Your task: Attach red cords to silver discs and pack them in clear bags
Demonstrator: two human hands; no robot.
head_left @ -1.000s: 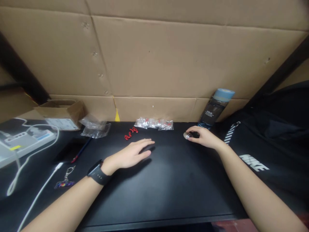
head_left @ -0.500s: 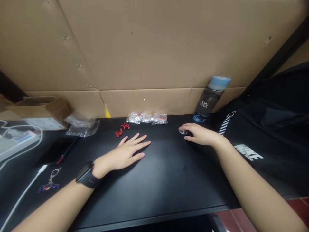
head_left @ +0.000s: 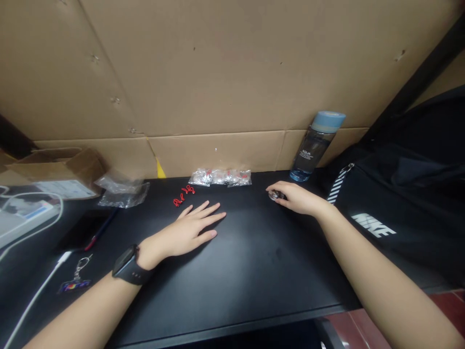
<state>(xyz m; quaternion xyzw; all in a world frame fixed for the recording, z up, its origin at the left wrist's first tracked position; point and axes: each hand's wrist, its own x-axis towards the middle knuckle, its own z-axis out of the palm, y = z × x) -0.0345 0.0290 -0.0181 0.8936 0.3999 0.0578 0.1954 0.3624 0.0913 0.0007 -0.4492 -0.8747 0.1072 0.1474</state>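
My left hand (head_left: 192, 230) lies flat on the black tabletop (head_left: 232, 276), its fingers spread and nothing in it. Just beyond its fingertips are several small red cord loops (head_left: 184, 195). My right hand (head_left: 295, 197) is at the right, with thumb and fingers closed round a small, shiny round object (head_left: 275, 195); the fingers partly cover it. Small clear packets with red bits inside (head_left: 221, 177) lie in a row along the back edge, between and beyond the two hands.
A blue-capped bottle (head_left: 317, 145) leans against the cardboard wall (head_left: 218, 72). A black bag (head_left: 399, 194) stands at the right. To the left are an open carton (head_left: 61, 169), clear plastic wrapping (head_left: 123, 191), a phone (head_left: 82, 228), a white cable (head_left: 38, 291) and a keychain (head_left: 74, 285).
The fingers and thumb of my right hand have closed round the small round object, where they were more spread before. My left hand has stayed flat in place. The view has shifted slightly.
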